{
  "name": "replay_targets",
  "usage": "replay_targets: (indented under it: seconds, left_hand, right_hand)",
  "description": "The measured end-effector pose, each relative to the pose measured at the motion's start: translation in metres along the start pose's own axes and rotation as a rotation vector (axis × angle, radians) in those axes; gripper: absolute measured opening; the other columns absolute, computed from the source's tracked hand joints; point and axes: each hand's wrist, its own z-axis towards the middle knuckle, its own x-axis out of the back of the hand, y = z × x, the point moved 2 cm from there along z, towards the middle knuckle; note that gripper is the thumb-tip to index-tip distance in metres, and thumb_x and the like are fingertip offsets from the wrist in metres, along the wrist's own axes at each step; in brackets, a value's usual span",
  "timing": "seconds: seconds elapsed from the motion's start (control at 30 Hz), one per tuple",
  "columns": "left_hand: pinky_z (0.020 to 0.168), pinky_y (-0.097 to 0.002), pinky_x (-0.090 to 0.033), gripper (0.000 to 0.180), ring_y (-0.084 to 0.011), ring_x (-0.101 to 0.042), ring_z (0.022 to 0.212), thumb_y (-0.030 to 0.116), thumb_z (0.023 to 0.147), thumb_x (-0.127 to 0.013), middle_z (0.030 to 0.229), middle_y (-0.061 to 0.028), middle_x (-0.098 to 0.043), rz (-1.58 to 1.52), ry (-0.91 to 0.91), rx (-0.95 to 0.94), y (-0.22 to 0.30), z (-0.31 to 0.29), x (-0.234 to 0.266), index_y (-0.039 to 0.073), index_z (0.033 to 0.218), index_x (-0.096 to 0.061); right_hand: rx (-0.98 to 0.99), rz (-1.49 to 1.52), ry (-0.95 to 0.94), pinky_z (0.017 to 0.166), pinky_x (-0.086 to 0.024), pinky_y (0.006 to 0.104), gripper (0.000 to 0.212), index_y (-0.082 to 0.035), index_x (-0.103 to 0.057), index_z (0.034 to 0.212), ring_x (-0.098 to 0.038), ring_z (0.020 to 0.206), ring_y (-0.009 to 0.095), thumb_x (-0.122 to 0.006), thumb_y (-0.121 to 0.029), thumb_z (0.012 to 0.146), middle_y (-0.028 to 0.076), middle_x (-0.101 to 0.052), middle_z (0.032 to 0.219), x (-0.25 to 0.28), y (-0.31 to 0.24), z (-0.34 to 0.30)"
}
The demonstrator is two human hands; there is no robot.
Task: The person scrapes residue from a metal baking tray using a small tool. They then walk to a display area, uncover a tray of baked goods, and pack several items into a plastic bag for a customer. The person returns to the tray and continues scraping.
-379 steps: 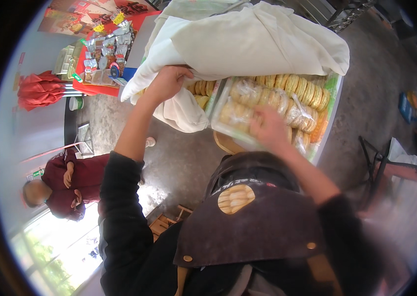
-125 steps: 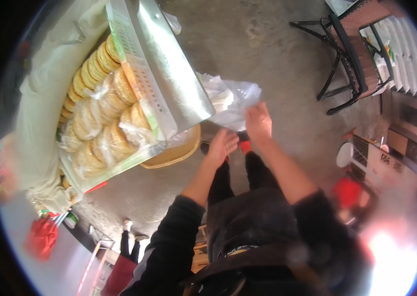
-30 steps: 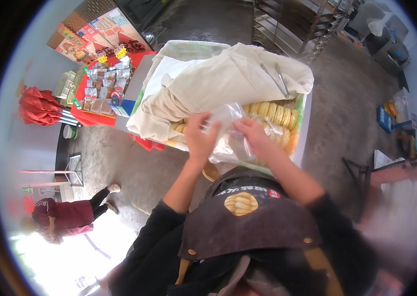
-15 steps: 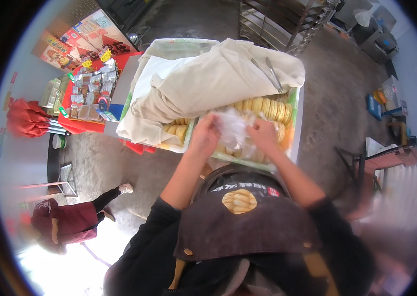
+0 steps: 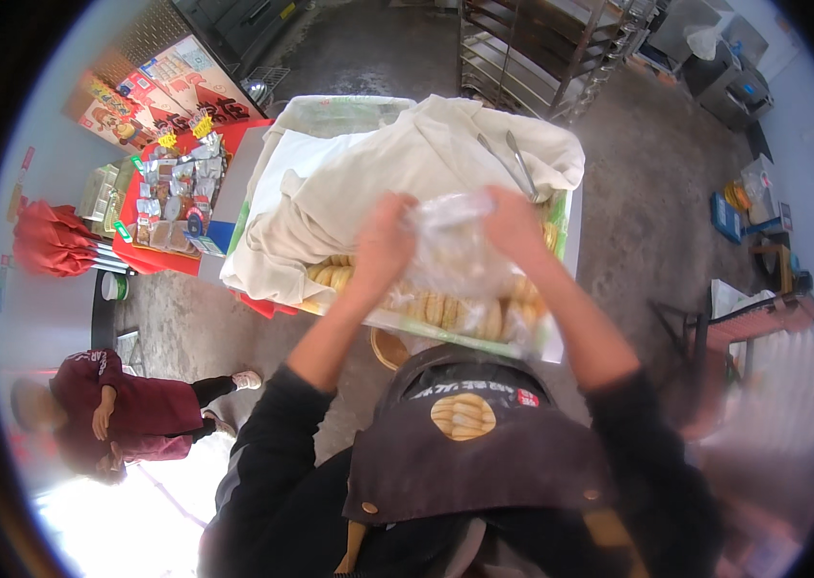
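Since 0.5 s ago both hands have come up off the tray and spread apart: the bag [image 5: 453,252], then a small bunch low between them, is now stretched out across the gap. Since 1.0 s ago the view has also tilted up a bit, rack [image 5: 561,48] now in frame. My read: bag is being pulled open at the mouth, so the work has gone from picking it up to getting it ready to take something

Left hand [image 5: 383,241] pinches the bag's left edge, fingers closed on the film. Right hand [image 5: 515,229] does the same on the right edge. Both grips narrow, holding bag only

Bag: clear thin plastic, crinkled, motion-blurred, hanging between the 2 hands just above the tray [image 5: 561,342]. Cannot tell if anything is inside

Under it: rows of round golden cakes [image 5: 445,310], partly covered by a cream cloth [image 5: 397,173]. Tongs [image 5: 515,162] lie on the cloth by the right hand. Stall with red cover [image 5: 161,207] to the left; another person in a dark red top [image 5: 132,409] stands lower left, well apart
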Motion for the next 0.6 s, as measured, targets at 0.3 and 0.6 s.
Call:
replay_targets:
  seconds: [0.3, 0.6]
  left_hand:
    - [0.086, -0.0388, -0.052, 0.019, -0.0292, -0.066, 0.095, 0.002, 0.09, -0.061, 0.102, -0.0152, -0.068, -0.088, 0.224, 0.723, -0.061, -0.097, -0.02, 0.0, 0.108, -0.068]
    - [0.077, -0.028, -0.051, 0.02, -0.0197, -0.064, 0.081, -0.004, 0.086, -0.065, 0.091, -0.0069, -0.068, -0.111, 0.193, 0.393, -0.014, -0.147, -0.015, 0.0, 0.105, -0.071]
  right_hand:
    - [0.2, 0.251, 0.0, 0.094, -0.053, 0.0449, 0.041, -0.001, -0.068, 0.125, -0.069, 0.106, 0.038, -0.062, -0.013, 0.087, 0.018, -0.075, 0.111, -0.024, 0.006, -0.059]
    - [0.317, -0.024, -0.143, 0.087, -0.052, 0.0525, 0.039, -0.004, -0.063, 0.124, -0.063, 0.099, 0.043, -0.07, -0.023, 0.09, 0.019, -0.068, 0.105, -0.025, 0.026, -0.051]
